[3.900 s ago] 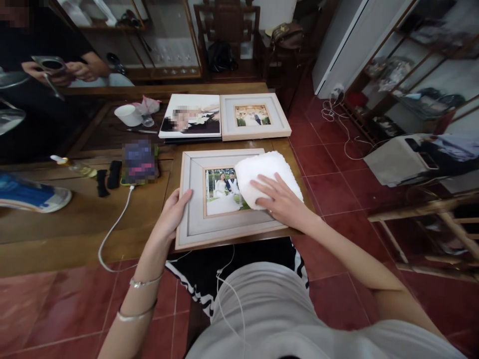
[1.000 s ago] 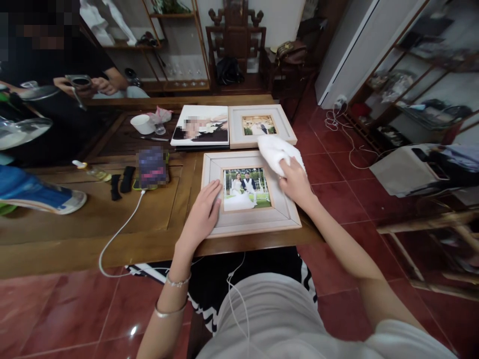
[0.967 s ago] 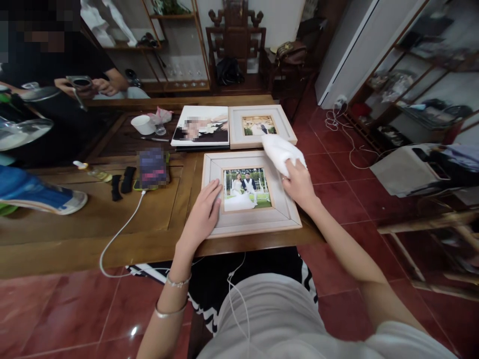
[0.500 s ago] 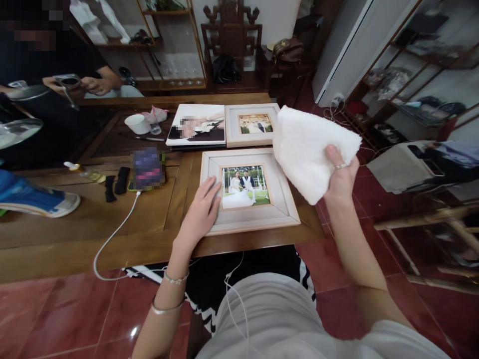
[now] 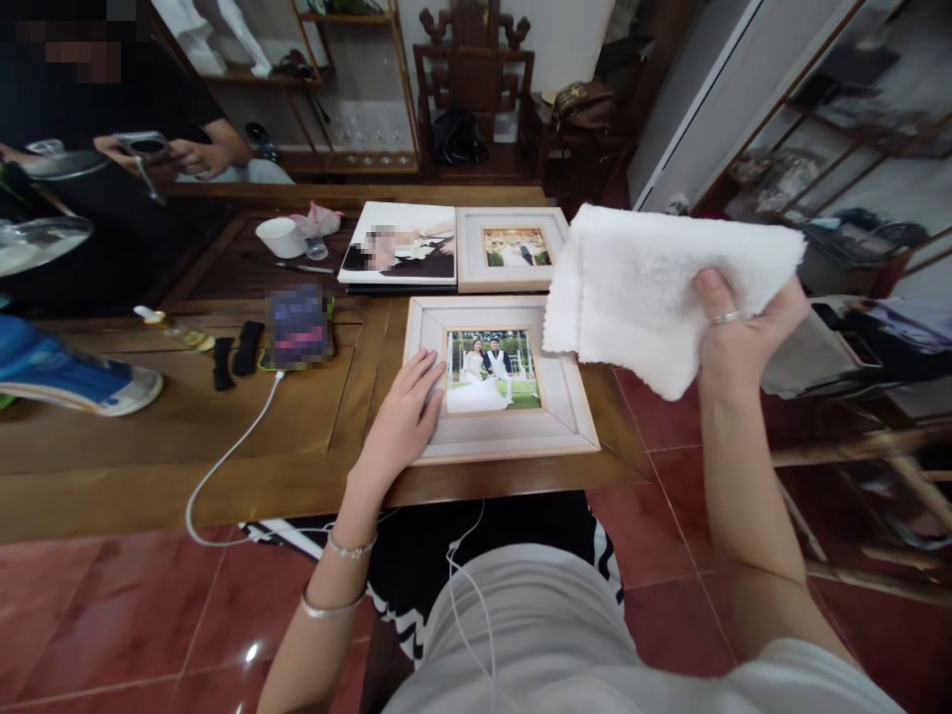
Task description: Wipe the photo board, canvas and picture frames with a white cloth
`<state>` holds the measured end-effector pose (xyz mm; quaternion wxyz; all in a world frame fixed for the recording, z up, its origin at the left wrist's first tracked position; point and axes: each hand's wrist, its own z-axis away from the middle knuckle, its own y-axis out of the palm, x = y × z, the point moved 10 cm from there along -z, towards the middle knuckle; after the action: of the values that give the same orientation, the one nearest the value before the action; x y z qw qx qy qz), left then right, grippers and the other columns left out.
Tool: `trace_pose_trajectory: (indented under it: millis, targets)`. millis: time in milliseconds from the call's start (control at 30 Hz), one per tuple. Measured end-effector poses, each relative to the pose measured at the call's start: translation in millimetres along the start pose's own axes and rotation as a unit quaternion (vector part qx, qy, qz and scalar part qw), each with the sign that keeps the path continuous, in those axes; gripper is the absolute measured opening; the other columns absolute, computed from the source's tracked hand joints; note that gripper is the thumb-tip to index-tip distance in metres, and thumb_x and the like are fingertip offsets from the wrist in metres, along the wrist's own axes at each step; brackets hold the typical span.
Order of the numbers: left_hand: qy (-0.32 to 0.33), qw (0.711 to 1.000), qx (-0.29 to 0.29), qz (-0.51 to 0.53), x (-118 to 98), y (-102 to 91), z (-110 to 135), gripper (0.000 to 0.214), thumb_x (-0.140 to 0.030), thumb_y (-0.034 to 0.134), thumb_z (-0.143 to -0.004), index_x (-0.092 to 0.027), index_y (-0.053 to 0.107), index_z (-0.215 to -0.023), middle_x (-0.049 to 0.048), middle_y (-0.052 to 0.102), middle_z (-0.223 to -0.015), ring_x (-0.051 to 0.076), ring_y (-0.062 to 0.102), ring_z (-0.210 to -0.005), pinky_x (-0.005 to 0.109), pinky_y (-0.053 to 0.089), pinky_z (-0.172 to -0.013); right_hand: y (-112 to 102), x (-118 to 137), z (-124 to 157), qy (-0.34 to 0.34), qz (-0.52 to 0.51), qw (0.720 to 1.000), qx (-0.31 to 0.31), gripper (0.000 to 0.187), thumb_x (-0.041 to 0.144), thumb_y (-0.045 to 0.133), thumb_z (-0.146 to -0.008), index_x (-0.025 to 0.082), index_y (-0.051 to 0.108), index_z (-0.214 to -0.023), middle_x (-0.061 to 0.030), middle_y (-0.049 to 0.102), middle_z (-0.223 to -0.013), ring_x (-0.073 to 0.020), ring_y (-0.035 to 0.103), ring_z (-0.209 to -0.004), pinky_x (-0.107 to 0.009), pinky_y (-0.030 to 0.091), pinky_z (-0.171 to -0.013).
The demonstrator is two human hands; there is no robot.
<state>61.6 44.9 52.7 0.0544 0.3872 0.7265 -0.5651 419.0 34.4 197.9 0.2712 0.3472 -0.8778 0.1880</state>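
Note:
A pale picture frame (image 5: 513, 436) with a photo of a couple lies flat near the table's front edge. My left hand (image 5: 408, 409) rests on its left side, fingers stretched out over the border. Off to the right, my right hand (image 5: 744, 327) grips a folded white cloth (image 5: 640, 288), thumb on top and the other fingers hidden beneath. The cloth hangs in the air beyond the table's right end and covers the view of the frame's upper right corner. Behind lie a second picture frame (image 5: 470, 248) and a white-edged photo panel (image 5: 406, 260).
Left on the wooden table (image 5: 297, 486) are a phone (image 5: 301, 327) with a white cable, a dropper bottle (image 5: 175, 329), a white cup (image 5: 281, 238) and a blue packet (image 5: 66, 367). Across the table a person holds a camera (image 5: 145, 146). A chair (image 5: 472, 74) stands behind.
My right hand has moved right with the cloth, which now shows its folded layers and a greyish patch. My left hand stays on the picture frame.

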Motion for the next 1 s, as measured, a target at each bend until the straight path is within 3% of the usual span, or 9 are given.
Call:
trace_pose_trajectory:
  millis: [100, 200, 300, 367, 433, 533, 667, 833, 1000]
  targets:
    - [0.004, 1.000, -0.001, 0.001, -1.3, 0.5, -0.3, 0.041, -0.029, 0.038, -0.100, -0.014, 0.053, -0.136, 0.0158, 0.047, -0.147, 0.025, 0.034, -0.143, 0.050, 0.030, -0.118, 10.3, 19.5, 5.4, -0.098, 0.124, 0.987, 0.038, 0.020, 0.032, 0.072, -0.078, 0.029, 0.064, -0.096, -0.0086, 0.068, -0.108, -0.0375, 0.062, -0.112, -0.058, 0.049, -0.098]
    - [0.004, 1.000, -0.005, 0.000, -1.0, 0.6, -0.3, 0.042, -0.027, 0.036, -0.101, -0.012, 0.051, -0.136, 0.0166, 0.047, -0.147, 0.025, 0.033, -0.144, 0.050, 0.029, -0.118, 55.2, 24.4, 26.8, -0.180, 0.165, 0.952, 0.183, 0.010, 0.015, 0.061, -0.081, 0.025, 0.059, -0.082, -0.0109, 0.057, -0.137, -0.0363, 0.048, -0.132, -0.059, 0.040, -0.109]
    - [0.004, 1.000, 0.004, 0.004, 0.6, 1.8, 0.1, 0.044, -0.022, 0.034, -0.099, -0.013, 0.048, -0.139, 0.0162, 0.041, -0.152, 0.025, 0.030, -0.146, 0.051, 0.029, -0.119, 110.3, 9.1, 66.1, -0.197, 0.130, 0.905, 0.353, 0.024, 0.001, 0.044, -0.080, 0.021, 0.057, -0.080, -0.0082, 0.043, -0.152, -0.0337, 0.030, -0.145, -0.065, 0.028, -0.115]
    - [0.012, 1.000, 0.026, 0.009, 0.5, 4.6, 0.9, 0.048, -0.015, 0.033, -0.096, -0.012, 0.046, -0.142, 0.0159, 0.037, -0.155, 0.026, 0.028, -0.147, 0.050, 0.028, -0.119, 139.8, -5.8, 92.0, -0.192, 0.136, 0.865, 0.444, 0.035, -0.005, 0.040, -0.074, 0.020, 0.059, -0.090, -0.0102, 0.044, -0.151, -0.0344, 0.027, -0.145, -0.068, 0.030, -0.112]
    - [0.025, 0.998, 0.049, 0.012, -0.6, 7.6, 1.9, 0.054, -0.008, 0.033, -0.091, -0.012, 0.044, -0.144, 0.0158, 0.035, -0.155, 0.025, 0.028, -0.147, 0.050, 0.028, -0.120, 156.7, -18.2, 106.0, -0.180, 0.156, 0.838, 0.492, 0.048, -0.007, 0.040, -0.067, 0.019, 0.059, -0.101, -0.0131, 0.048, -0.148, -0.0347, 0.031, -0.144, -0.066, 0.035, -0.109]
    - [0.032, 0.998, 0.055, 0.011, -0.5, 7.8, 3.0, 0.060, -0.004, 0.034, -0.087, -0.013, 0.042, -0.145, 0.0153, 0.037, -0.154, 0.026, 0.029, -0.146, 0.051, 0.028, -0.120, 160.0, -24.9, 94.2, -0.162, 0.184, 0.855, 0.456, 0.057, -0.007, 0.041, -0.065, 0.020, 0.056, -0.113, -0.0144, 0.046, -0.149, -0.0337, 0.032, -0.144, -0.062, 0.037, -0.110]
    - [0.029, 0.999, 0.038, 0.016, 0.3, 6.1, 3.0, 0.059, -0.003, 0.034, -0.087, -0.015, 0.046, -0.143, 0.0137, 0.040, -0.153, 0.025, 0.030, -0.146, 0.051, 0.030, -0.118, 162.6, -25.6, 73.4, -0.152, 0.213, 0.885, 0.384, 0.059, -0.008, 0.038, -0.066, 0.019, 0.054, -0.116, -0.0141, 0.036, -0.156, -0.0342, 0.020, -0.148, -0.066, 0.028, -0.113]
    - [0.017, 0.998, 0.056, 0.005, 0.2, 11.9, 4.2, 0.058, -0.003, 0.034, -0.086, -0.016, 0.049, -0.140, 0.0117, 0.042, -0.152, 0.027, 0.028, -0.146, 0.056, 0.032, -0.116, 190.3, -29.8, 94.3, -0.157, 0.213, 0.854, 0.448, 0.060, -0.008, 0.037, -0.068, 0.016, 0.055, -0.120, -0.0185, 0.043, -0.151, -0.0359, 0.025, -0.146, -0.071, 0.025, -0.111]
    - [0.017, 0.999, 0.033, 0.014, 2.0, 4.5, -1.1, 0.054, -0.007, 0.037, -0.088, -0.018, 0.050, -0.139, 0.0117, 0.032, -0.158, 0.028, 0.024, -0.148, 0.056, 0.029, -0.117, 193.0, -28.0, 103.4, -0.174, 0.210, 0.844, 0.462, 0.057, -0.007, 0.038, -0.068, 0.018, 0.057, -0.116, -0.0144, 0.049, -0.147, -0.0351, 0.029, -0.144, -0.070, 0.025, -0.111]
